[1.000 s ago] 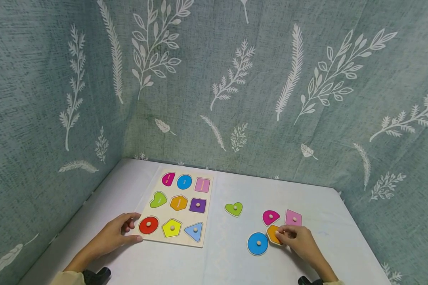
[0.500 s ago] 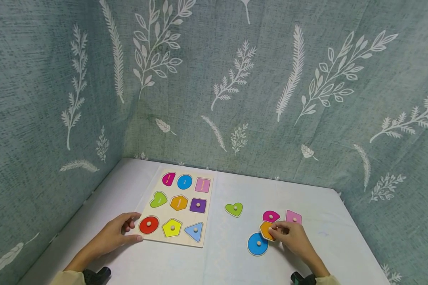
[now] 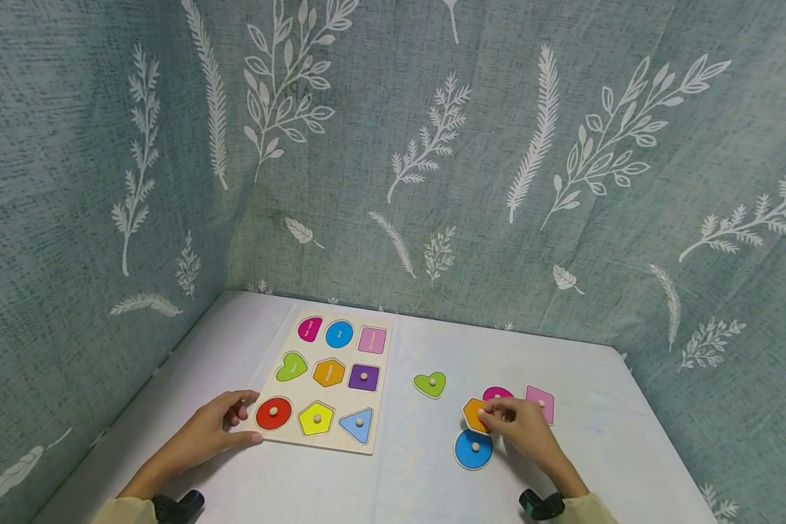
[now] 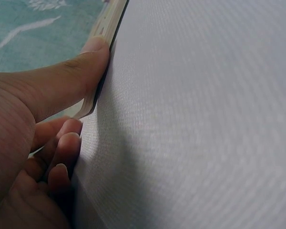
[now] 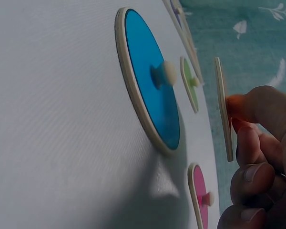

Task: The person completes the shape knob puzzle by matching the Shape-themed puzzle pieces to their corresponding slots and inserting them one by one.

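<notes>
My right hand (image 3: 522, 431) pinches an orange hexagon puzzle piece (image 3: 474, 416) by its knob. In the right wrist view this hexagon piece (image 5: 222, 109) is seen edge-on, lifted off the table. Just below it in the head view lies a blue circle piece (image 3: 473, 453). A magenta half-round piece (image 3: 495, 392) is partly hidden behind the fingers. With thumb and fingertips, my left hand (image 3: 211, 429) holds the near left corner of a wooden puzzle board (image 3: 321, 439); its thumb (image 4: 81, 71) lies along the board's edge in the left wrist view.
A green heart piece (image 3: 430, 385) lies between the board and the right hand, and a pink piece (image 3: 540, 402) lies to that hand's far side. Red, yellow, light blue and purple knobbed pieces sit in the board. A patterned curtain (image 3: 471, 182) backs the white table (image 3: 419, 487).
My right hand has lifted the orange hexagon piece and carried it left, past the magenta piece and over the blue circle's far edge. The left hand has stayed at the board's corner.
</notes>
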Tool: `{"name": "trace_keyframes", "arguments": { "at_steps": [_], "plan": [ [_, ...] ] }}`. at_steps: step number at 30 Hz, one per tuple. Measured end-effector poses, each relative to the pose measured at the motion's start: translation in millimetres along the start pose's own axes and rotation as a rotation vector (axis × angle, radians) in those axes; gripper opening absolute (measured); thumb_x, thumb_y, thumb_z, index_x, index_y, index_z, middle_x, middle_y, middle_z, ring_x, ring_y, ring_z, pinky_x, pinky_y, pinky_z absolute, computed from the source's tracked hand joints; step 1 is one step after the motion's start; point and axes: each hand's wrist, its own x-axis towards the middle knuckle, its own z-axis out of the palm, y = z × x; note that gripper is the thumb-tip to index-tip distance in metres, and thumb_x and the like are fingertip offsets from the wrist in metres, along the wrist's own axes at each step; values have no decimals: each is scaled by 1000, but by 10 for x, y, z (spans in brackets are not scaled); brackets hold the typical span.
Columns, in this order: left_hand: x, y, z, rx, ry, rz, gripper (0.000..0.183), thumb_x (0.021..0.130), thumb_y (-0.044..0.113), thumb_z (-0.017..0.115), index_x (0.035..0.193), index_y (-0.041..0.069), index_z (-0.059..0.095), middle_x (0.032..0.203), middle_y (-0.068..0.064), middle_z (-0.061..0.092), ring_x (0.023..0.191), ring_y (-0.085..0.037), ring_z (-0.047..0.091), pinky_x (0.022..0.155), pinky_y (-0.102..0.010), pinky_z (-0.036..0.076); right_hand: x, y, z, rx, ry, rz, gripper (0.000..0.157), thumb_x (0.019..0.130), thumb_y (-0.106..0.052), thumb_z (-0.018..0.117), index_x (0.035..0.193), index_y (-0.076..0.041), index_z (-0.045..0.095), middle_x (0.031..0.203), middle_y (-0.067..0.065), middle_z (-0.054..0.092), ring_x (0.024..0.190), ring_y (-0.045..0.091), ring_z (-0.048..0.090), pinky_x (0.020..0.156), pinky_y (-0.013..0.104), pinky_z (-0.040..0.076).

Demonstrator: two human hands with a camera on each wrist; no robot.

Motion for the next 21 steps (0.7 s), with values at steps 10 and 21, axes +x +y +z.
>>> {"name": "trace_keyframes", "arguments": {
  "at_steps": [10,21],
  "plan": [
    [9,-35,6,20,-3,36,84,72,30,95,138,-5,55,95,-4,50,91,-21,49,73,-24,46,59,-31,114,26,-6,-53,10,87,-22,84,88,-15,77,73,-5,62,70,16,52,57,23,45],
    [2,-21,-10,6,-10,46,83,72,30,95,138,-4,55,95,-4,50,91,-21,49,73,-25,45,145,-102,283,17,3,-94,9,87,-21,85,88,-16,78,71,-7,58,70,14,53,61,23,46]
  ]
}}
